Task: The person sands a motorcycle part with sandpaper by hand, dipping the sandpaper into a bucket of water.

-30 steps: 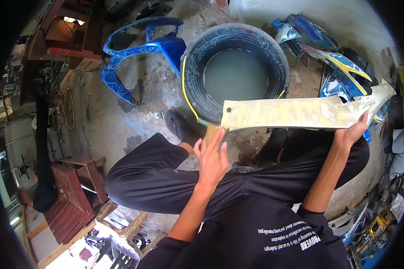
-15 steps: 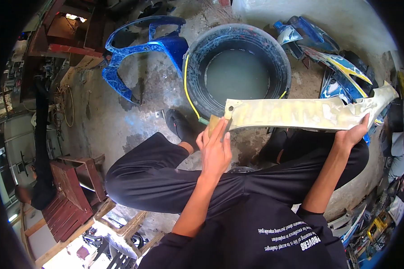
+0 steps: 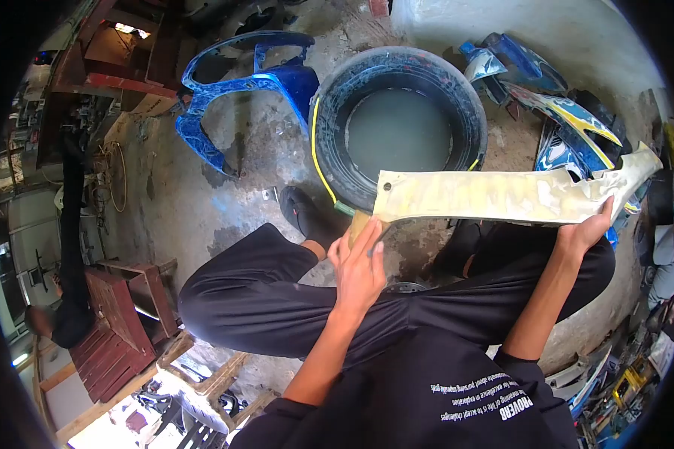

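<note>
Left hand [image 3: 358,277]: fingers extended, holding tan pad [image 3: 358,225] at panel's holed end; has slid bodyward since half a second ago, suggesting a rubbing stroke. Right hand [image 3: 586,230]: thumb over far-end edge, fingers hidden beneath. Pale panel [image 3: 472,196]: practically unmoved, overlapping bucket's [image 3: 469,105] near rim in view.

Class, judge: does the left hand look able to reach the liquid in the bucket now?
Probably yes: the left hand is near the bucket, and the pale panel crosses its near edge, leaving the liquid mostly exposed, though a tan block occupies the hand.
</note>
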`<state>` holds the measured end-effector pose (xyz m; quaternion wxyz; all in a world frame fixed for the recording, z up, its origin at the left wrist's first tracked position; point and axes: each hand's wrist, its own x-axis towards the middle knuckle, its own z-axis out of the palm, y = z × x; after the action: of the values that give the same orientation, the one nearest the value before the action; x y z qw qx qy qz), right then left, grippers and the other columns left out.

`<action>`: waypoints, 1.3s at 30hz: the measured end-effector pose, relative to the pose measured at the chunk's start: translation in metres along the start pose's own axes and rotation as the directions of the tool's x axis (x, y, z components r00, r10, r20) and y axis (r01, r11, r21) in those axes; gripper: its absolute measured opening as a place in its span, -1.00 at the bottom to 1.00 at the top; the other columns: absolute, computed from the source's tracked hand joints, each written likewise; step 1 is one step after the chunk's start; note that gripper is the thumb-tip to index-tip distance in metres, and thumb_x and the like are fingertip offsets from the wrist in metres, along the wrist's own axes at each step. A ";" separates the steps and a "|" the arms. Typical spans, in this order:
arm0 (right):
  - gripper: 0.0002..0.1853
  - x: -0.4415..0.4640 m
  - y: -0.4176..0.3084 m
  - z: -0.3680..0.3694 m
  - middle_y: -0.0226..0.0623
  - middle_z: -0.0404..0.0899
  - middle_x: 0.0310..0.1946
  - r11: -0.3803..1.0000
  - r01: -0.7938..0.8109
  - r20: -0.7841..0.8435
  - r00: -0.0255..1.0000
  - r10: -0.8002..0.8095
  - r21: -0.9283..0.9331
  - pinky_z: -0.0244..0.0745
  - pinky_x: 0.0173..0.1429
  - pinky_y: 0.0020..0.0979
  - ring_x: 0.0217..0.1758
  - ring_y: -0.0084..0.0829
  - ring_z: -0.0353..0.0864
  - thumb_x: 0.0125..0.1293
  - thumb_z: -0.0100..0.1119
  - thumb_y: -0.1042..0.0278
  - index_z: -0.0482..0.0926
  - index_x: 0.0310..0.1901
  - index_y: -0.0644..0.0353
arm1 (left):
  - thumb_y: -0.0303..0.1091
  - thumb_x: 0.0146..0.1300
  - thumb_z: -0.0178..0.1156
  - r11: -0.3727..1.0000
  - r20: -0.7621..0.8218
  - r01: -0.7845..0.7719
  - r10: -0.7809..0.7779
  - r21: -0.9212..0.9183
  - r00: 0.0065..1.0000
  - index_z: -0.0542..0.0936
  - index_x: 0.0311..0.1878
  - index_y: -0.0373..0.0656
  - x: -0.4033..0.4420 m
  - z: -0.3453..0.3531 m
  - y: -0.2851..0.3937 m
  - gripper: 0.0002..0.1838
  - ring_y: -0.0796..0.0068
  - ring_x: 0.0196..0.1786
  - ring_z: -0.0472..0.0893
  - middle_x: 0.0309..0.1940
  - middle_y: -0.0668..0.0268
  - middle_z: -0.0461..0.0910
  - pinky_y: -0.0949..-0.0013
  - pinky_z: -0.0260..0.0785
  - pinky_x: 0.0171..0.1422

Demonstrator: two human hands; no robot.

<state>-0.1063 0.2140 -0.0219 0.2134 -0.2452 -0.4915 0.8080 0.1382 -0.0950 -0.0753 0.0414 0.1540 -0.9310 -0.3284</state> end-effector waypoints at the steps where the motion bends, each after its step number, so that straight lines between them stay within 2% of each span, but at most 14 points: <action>1: -0.46 0.001 0.000 -0.002 -0.14 0.47 0.31 1.000 0.000 -0.004 1.000 0.000 0.000 0.38 0.48 -0.10 0.34 -0.17 0.51 0.63 -0.14 0.07 0.30 0.45 0.26 | -0.37 0.49 0.10 1.000 0.003 -0.002 0.002 0.001 1.000 0.63 0.26 -0.23 0.001 -0.001 0.000 -0.64 0.08 0.44 0.39 0.36 0.32 0.57 0.06 0.02 0.50; 3: -0.46 0.003 0.001 -0.005 -0.14 0.47 0.31 1.000 -0.021 -0.014 1.000 0.021 -0.015 0.39 0.47 -0.09 0.34 -0.17 0.51 0.63 -0.14 0.07 0.30 0.44 0.26 | -0.34 0.47 0.14 0.991 -0.043 -0.007 0.013 0.137 0.999 0.64 0.26 -0.22 0.005 -0.003 -0.001 -0.63 0.11 0.40 0.42 0.38 0.38 0.55 0.07 0.05 0.48; 8: -0.47 -0.002 -0.002 -0.001 -0.14 0.48 0.30 1.000 -0.013 -0.013 1.000 0.013 -0.010 0.42 0.45 -0.09 0.34 -0.16 0.51 0.63 -0.14 0.07 0.32 0.43 0.25 | -0.34 0.46 0.15 0.998 -0.119 0.060 -0.059 0.006 0.991 0.65 0.25 -0.20 0.015 0.018 0.015 -0.64 0.13 0.40 0.42 0.36 0.38 0.56 -0.01 -0.02 0.50; 13: -0.48 -0.001 -0.002 -0.003 -0.13 0.49 0.29 0.999 -0.041 -0.044 0.998 0.041 -0.006 0.41 0.45 -0.10 0.33 -0.17 0.52 0.63 -0.14 0.06 0.32 0.42 0.25 | -0.41 0.43 0.17 0.969 -0.145 0.082 -0.048 0.235 0.988 0.61 0.25 -0.27 0.008 0.011 0.003 -0.64 0.15 0.38 0.42 0.31 0.33 0.59 0.08 0.06 0.47; 17: -0.48 -0.002 0.000 -0.004 -0.14 0.48 0.30 0.999 -0.037 -0.030 0.999 0.037 -0.008 0.40 0.46 -0.10 0.35 -0.18 0.51 0.63 -0.13 0.07 0.32 0.42 0.26 | -0.40 0.41 0.21 0.994 -0.115 -0.003 0.016 0.113 0.993 0.65 0.23 -0.21 0.004 0.015 0.010 -0.64 0.13 0.35 0.48 0.29 0.30 0.61 0.10 0.13 0.45; 19: -0.48 0.000 0.001 -0.005 -0.14 0.49 0.30 1.000 -0.021 -0.030 0.999 0.021 -0.015 0.41 0.45 -0.10 0.35 -0.18 0.52 0.63 -0.13 0.07 0.32 0.42 0.26 | -0.44 0.39 0.23 0.999 -0.255 0.024 -0.029 -0.024 0.966 0.65 0.22 -0.23 0.013 0.012 0.001 -0.64 0.09 0.27 0.54 0.25 0.20 0.63 0.12 0.20 0.41; 21: -0.48 0.003 0.003 -0.011 -0.14 0.50 0.29 0.999 -0.021 -0.027 0.999 0.020 -0.027 0.41 0.45 -0.10 0.33 -0.18 0.53 0.63 -0.13 0.07 0.34 0.41 0.27 | -0.57 0.39 0.20 0.995 -0.327 0.059 -0.083 -0.085 0.941 0.65 0.16 -0.35 0.021 0.007 0.002 -0.70 0.05 0.11 0.60 0.05 0.07 0.68 0.16 0.38 0.29; 26: -0.51 -0.009 0.007 0.002 -0.13 0.54 0.24 0.999 -0.046 -0.052 0.998 0.046 -0.004 0.44 0.42 -0.10 0.28 -0.18 0.56 0.63 -0.12 0.08 0.39 0.36 0.28 | -0.71 0.00 0.23 0.998 -0.225 0.018 -0.031 -0.061 0.974 0.65 0.23 -0.23 0.012 0.015 0.016 -0.38 0.02 0.16 0.54 0.14 0.15 0.65 0.10 0.37 0.35; 31: -0.53 -0.002 0.008 -0.005 -0.12 0.57 0.20 0.999 -0.040 -0.033 0.999 0.041 0.020 0.46 0.39 -0.10 0.24 -0.16 0.59 0.62 -0.13 0.09 0.42 0.32 0.28 | -0.79 -0.06 0.13 0.997 -0.249 0.051 -0.063 -0.053 0.966 0.65 0.25 -0.20 0.010 0.008 0.004 -0.30 -0.02 0.15 0.59 0.21 0.10 0.64 0.13 0.46 0.28; 33: -0.53 -0.010 0.006 0.001 -0.12 0.58 0.21 0.999 -0.035 -0.070 0.997 0.035 0.011 0.46 0.39 -0.10 0.24 -0.17 0.59 0.63 -0.13 0.10 0.42 0.32 0.28 | -0.86 -0.06 0.04 0.989 -0.385 0.022 -0.077 -0.144 0.920 0.64 0.26 -0.22 0.014 0.006 -0.008 -0.27 -0.10 0.21 0.62 0.21 0.02 0.63 0.14 0.48 0.28; 35: -0.53 -0.006 0.007 -0.002 -0.12 0.57 0.21 0.999 -0.044 -0.062 0.997 0.045 0.018 0.46 0.39 -0.10 0.25 -0.17 0.59 0.63 -0.13 0.10 0.42 0.33 0.29 | -0.93 0.01 -0.06 0.995 -0.412 0.022 -0.062 -0.100 0.909 0.62 0.27 -0.29 0.019 -0.001 -0.003 -0.28 -0.02 0.23 0.66 0.29 -0.03 0.58 0.25 0.61 0.16; 37: -0.53 -0.005 0.008 -0.004 -0.12 0.57 0.21 0.998 -0.052 -0.050 0.997 0.053 0.025 0.46 0.40 -0.10 0.25 -0.17 0.59 0.63 -0.13 0.10 0.42 0.33 0.29 | -0.94 0.06 -0.10 0.928 -0.353 0.090 -0.226 -0.361 0.908 0.59 0.32 -0.28 0.020 -0.002 -0.001 -0.27 0.16 0.22 0.67 0.33 0.00 0.55 0.37 0.73 -0.07; 38: -0.53 -0.005 0.008 -0.004 -0.12 0.57 0.21 0.999 -0.048 -0.051 0.997 0.050 0.025 0.46 0.40 -0.10 0.25 -0.17 0.59 0.63 -0.13 0.10 0.42 0.33 0.29 | -0.94 0.09 -0.12 0.917 -0.343 0.059 -0.206 -0.394 0.916 0.56 0.35 -0.26 0.020 -0.002 -0.001 -0.26 0.26 0.22 0.65 0.36 0.01 0.51 0.48 0.75 -0.26; 39: -0.53 -0.005 0.008 -0.004 -0.12 0.58 0.21 0.999 -0.045 -0.051 0.998 0.046 0.026 0.46 0.40 -0.10 0.25 -0.17 0.59 0.63 -0.13 0.10 0.42 0.33 0.29 | -0.94 0.09 -0.12 0.918 -0.345 0.058 -0.205 -0.392 0.916 0.56 0.35 -0.26 0.020 -0.002 -0.001 -0.26 0.26 0.22 0.65 0.36 0.01 0.51 0.48 0.75 -0.26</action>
<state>-0.1007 0.2097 -0.0299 0.2107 -0.2745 -0.4699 0.8120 0.1200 -0.1031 -0.0749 0.2263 0.2673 -0.8127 -0.4657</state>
